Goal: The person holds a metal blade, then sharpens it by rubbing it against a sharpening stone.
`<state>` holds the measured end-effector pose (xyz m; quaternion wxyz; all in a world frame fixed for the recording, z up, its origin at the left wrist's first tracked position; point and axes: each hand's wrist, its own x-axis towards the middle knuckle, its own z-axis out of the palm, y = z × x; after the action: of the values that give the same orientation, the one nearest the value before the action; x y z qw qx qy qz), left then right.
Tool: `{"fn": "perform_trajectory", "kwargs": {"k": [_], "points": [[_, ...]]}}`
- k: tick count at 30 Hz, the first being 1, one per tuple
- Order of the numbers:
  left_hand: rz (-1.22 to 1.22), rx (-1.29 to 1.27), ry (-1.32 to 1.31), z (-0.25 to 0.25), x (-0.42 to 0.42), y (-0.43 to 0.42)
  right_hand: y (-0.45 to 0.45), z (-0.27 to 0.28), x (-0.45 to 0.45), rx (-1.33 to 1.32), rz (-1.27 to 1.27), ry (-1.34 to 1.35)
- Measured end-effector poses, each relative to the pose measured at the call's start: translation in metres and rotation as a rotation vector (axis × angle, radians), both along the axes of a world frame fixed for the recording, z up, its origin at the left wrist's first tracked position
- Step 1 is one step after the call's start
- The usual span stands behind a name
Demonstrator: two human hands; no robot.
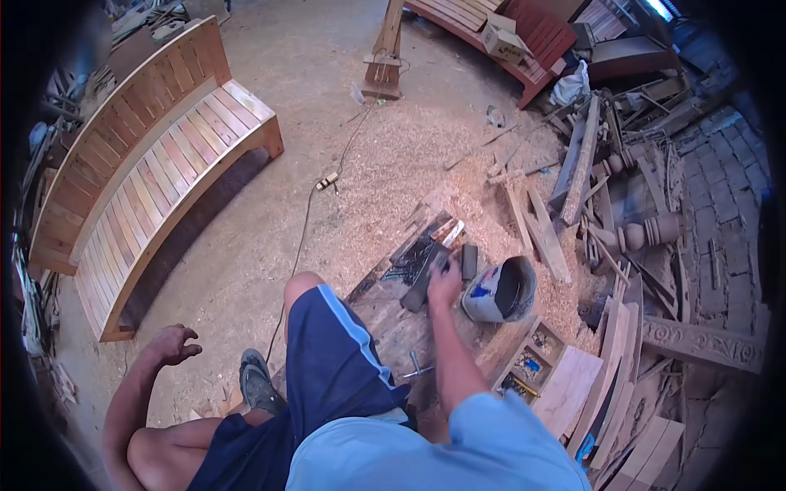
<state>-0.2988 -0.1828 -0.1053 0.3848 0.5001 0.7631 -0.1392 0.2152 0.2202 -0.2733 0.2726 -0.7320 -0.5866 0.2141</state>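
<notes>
My right hand [444, 286] is over a long dark grey block [417, 292] on the low wooden work board. Its fingers are bent together at the block's upper end; whatever they pinch is too small and dark to make out. Just right of them lies a second grey block [469, 261]. Beside my right wrist stands a dirty white bucket [483, 306] with dark liquid inside. My left hand [173, 344] hangs in the air by my left knee, fingers loosely curved and apart, holding nothing. A metal T-shaped tool [416, 368] rests on the board near my right thigh.
A curved slatted bench [155, 184] stands at the left. A cable with a socket [327, 181] crosses the shavings-covered floor. Right of my arm is a compartmented wooden box [532, 360]. Scrap wood [618, 352] piles along the right; a red bench [540, 37] stands at the back.
</notes>
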Motion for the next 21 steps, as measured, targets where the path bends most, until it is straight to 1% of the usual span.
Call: {"fn": "perform_trajectory", "kwargs": {"k": [1, 2, 4, 6, 8, 10, 13, 15, 17, 19, 21], "points": [[0.025, 0.030, -0.011, -0.001, 0.000, -0.001, -0.006, 0.002, 0.002, -0.059, 0.056, 0.055], [0.048, 0.053, -0.024, -0.002, 0.002, -0.003, 0.001, 0.003, 0.001, -0.058, 0.059, 0.051], [0.038, 0.021, -0.027, -0.002, 0.003, -0.003, 0.019, 0.004, -0.006, 0.032, 0.019, 0.094], [-0.001, -0.043, -0.032, -0.001, 0.003, -0.003, 0.009, -0.007, 0.003, 0.060, -0.017, 0.110], [-0.013, -0.054, -0.030, -0.004, 0.004, -0.009, 0.008, -0.013, 0.002, 0.160, -0.008, 0.033], [-0.013, -0.036, -0.011, -0.005, -0.002, -0.005, 0.021, -0.001, -0.010, 0.248, 0.006, 0.010], [0.059, 0.047, -0.016, 0.001, -0.002, 0.002, -0.014, 0.016, -0.011, 0.056, 0.008, -0.080], [0.081, 0.047, -0.033, 0.000, 0.002, -0.006, 0.014, 0.006, -0.011, 0.020, -0.004, -0.070], [0.027, -0.020, -0.013, -0.003, 0.004, -0.006, 0.046, 0.002, -0.006, -0.011, -0.038, -0.048], [-0.006, -0.031, 0.005, 0.001, 0.001, 0.001, 0.008, 0.001, 0.004, 0.000, -0.025, -0.010], [0.027, 0.006, -0.003, 0.005, 0.005, 0.000, -0.014, 0.005, 0.000, 0.034, 0.038, 0.069]]}}
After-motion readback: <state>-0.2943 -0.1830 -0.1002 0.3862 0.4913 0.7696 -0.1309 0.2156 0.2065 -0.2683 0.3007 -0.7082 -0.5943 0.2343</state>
